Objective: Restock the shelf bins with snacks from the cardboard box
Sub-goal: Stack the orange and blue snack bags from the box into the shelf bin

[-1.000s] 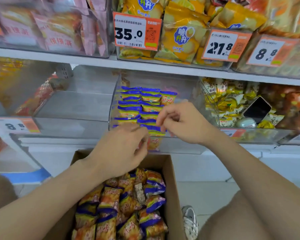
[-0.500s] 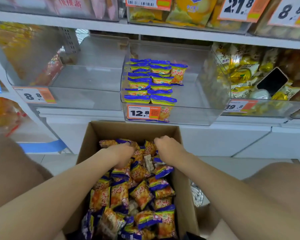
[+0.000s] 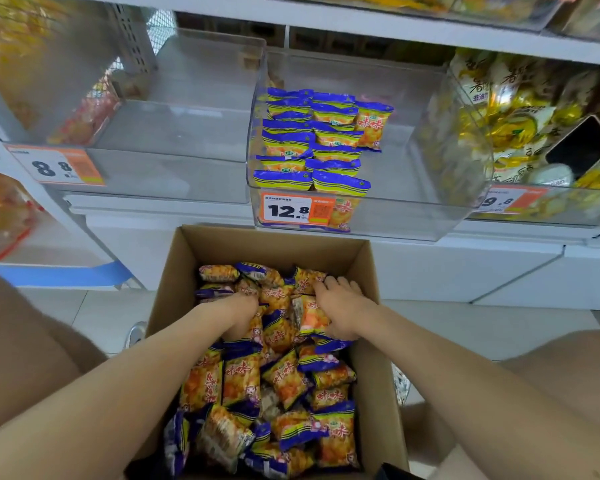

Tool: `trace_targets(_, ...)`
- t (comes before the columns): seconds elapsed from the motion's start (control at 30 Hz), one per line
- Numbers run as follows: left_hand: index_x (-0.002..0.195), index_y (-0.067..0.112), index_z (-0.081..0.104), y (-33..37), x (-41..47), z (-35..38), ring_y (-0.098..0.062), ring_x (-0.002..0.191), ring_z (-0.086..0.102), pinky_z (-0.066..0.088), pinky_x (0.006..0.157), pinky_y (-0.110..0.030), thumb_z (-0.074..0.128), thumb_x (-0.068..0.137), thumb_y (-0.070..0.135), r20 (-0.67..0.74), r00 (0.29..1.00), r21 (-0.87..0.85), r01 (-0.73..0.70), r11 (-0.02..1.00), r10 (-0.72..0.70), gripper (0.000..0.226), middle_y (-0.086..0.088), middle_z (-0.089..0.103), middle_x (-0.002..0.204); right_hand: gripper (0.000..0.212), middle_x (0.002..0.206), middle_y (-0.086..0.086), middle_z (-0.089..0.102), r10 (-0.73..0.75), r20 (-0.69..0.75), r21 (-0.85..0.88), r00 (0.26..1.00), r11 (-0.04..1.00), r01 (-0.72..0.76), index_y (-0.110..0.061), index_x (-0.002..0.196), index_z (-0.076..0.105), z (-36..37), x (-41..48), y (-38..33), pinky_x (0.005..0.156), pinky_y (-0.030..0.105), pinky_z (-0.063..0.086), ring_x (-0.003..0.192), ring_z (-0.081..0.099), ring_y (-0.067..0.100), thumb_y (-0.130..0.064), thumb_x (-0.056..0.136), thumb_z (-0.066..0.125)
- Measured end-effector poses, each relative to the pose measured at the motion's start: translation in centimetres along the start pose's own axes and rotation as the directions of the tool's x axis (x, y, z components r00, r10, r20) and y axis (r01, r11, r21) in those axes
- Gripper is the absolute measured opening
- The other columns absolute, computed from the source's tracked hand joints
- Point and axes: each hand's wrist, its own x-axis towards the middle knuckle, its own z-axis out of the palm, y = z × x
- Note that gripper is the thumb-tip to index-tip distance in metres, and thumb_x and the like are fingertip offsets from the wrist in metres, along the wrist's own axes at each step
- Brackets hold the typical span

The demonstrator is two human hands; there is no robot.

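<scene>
An open box [image 3: 274, 244] stands on the floor right below the shelf, heaped with loose packs [image 3: 284, 375] in orange and blue wrappers. Both bare arms reach down into it. The left hand [image 3: 239, 315] is dug into the heap near the middle of the far half, with packs touching it on every side; its fingers are buried, so I cannot tell whether they grip anything. The right hand [image 3: 341, 306] lies on top of the heap close to the box's right wall, its fingers [image 3: 343, 283] bent over the far packs and its thumb against an orange pack just to its left; whether it clamps that pack or only rests on it I cannot tell. Above the box, well apart from both hands, a clear bin [image 3: 413, 218] holds stacked packs [image 3: 312, 140] of the same kind in two rows along its left side, with one more beside them, behind a tag [image 3: 293, 209] reading 12.8.
</scene>
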Motion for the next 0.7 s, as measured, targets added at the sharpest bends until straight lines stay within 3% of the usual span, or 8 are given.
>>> trace_targets(0.1, 0.142, 0.005, 0.049, 0.2, -0.2, 0.2, -0.029, 0.124, 0.056, 0.051, 0.102, -0.035, 0.062, 0.1, 0.01, 0.001, 1.0, 0.014, -0.002, 1.0, 0.002, 0.045, -0.012, 0.054, 0.138, 0.065, 0.154, 0.017, 0.029, -0.044, 0.011, 0.063, 0.999, 0.997, 0.043, -0.012, 0.141, 0.049, -0.3, -0.2, -0.2, 0.109, 0.044, 0.046, 0.134, 0.046, 0.037, -0.019, 0.086, 0.082)
trace_targets(0.2, 0.142, 0.009, 0.052, 0.4, -0.4, 0.0, -0.035, 0.136, 0.047, 0.038, 0.119, -0.048, 0.066, 0.1, 0.036, -0.023, 1.0, 0.021, 0.0, 1.0, 0.0, 0.052, -0.013, 0.052, 0.143, 0.07, 0.145, 0.011, 0.041, -0.079, -0.021, 0.055, 0.997, 0.995, 0.08, -0.019, 0.137, 0.051, -0.6, -0.2, -0.3, 0.107, 0.043, 0.045, 0.13, 0.046, 0.032, -0.021, 0.079, 0.088)
trace_targets(0.27, 0.142, 0.011, 0.05, 0.8, -1.1, -0.7, -0.033, 0.133, 0.049, 0.045, 0.113, -0.045, 0.073, 0.093, 0.047, -0.039, 0.999, -0.033, -0.013, 0.999, 0.012, 0.065, -0.011, 0.053, 0.142, 0.074, 0.138, 0.006, 0.05, -0.106, -0.013, 0.003, 0.994, 0.994, 0.106, -0.023, 0.136, 0.051, -1.0, -0.3, -0.3, 0.11, 0.045, 0.039, 0.131, 0.044, 0.028, -0.026, 0.074, 0.091)
trace_targets(0.37, 0.143, 0.015, 0.046, 1.3, -2.1, -1.5, -0.027, 0.121, 0.059, 0.056, 0.095, -0.035, 0.083, 0.088, 0.036, -0.089, 0.995, -0.177, -0.066, 0.982, 0.051, 0.07, -0.008, 0.056, 0.139, 0.094, 0.149, 0.009, 0.044, -0.13, 0.047, 0.099, 0.99, 0.987, 0.124, -0.017, 0.153, 0.036, -1.1, -0.7, -0.3, 0.113, 0.044, 0.041, 0.139, 0.042, 0.031, -0.017, 0.075, 0.089)
trace_targets(0.4, 0.141, 0.02, 0.048, 1.3, -2.4, -1.7, -0.025, 0.116, 0.061, 0.058, 0.089, -0.033, 0.085, 0.086, 0.032, -0.112, 0.992, -0.219, -0.079, 0.973, 0.056, 0.067, -0.007, 0.057, 0.136, 0.094, 0.15, 0.011, 0.042, -0.139, 0.07, 0.124, 0.988, 0.984, 0.13, -0.013, 0.155, 0.035, -1.1, -0.8, -0.4, 0.11, 0.04, 0.045, 0.138, 0.044, 0.033, -0.012, 0.076, 0.087)
trace_targets(0.5, 0.127, 0.027, 0.052, 1.6, -3.7, -2.6, -0.02, 0.105, 0.063, 0.059, 0.079, -0.032, 0.087, 0.083, 0.028, -0.204, 0.976, -0.308, -0.133, 0.942, 0.071, 0.056, -0.002, 0.058, 0.131, 0.047, 0.126, 0.009, 0.046, -0.164, 0.102, 0.079, 0.981, 0.984, 0.157, -0.01, 0.123, 0.062, -1.4, -1.6, -0.7, 0.081, 0.034, 0.055, 0.102, 0.053, 0.026, -0.008, 0.08, 0.081)
trace_targets(0.6, 0.139, 0.024, 0.055, 2.1, -5.4, -3.7, -0.02, 0.127, 0.056, 0.051, 0.1, -0.032, 0.086, 0.084, 0.036, -0.295, 0.952, -0.343, -0.185, 0.921, 0.081, 0.064, 0.002, 0.055, 0.143, 0.049, 0.125, 0.008, 0.051, -0.151, 0.101, 0.151, 0.983, 0.979, 0.135, -0.01, 0.13, 0.059, -2.1, -2.9, -1.3, 0.08, 0.035, 0.055, 0.097, 0.052, 0.02, -0.009, 0.084, 0.075)
trace_targets(0.7, 0.14, 0.025, 0.055, 2.6, -7.9, -5.2, -0.019, 0.128, 0.054, 0.047, 0.097, -0.028, 0.082, 0.088, 0.04, -0.337, 0.938, -0.35, -0.206, 0.914, 0.082, 0.06, 0.002, 0.055, 0.145, 0.045, 0.113, 0.005, 0.059, -0.09, 0.026, 0.378, 0.996, 0.923, 0.074, -0.013, 0.128, 0.056, -4.1, -4.4, -1.5, 0.064, 0.031, 0.053, 0.091, 0.059, 0.019, -0.011, 0.085, 0.069)
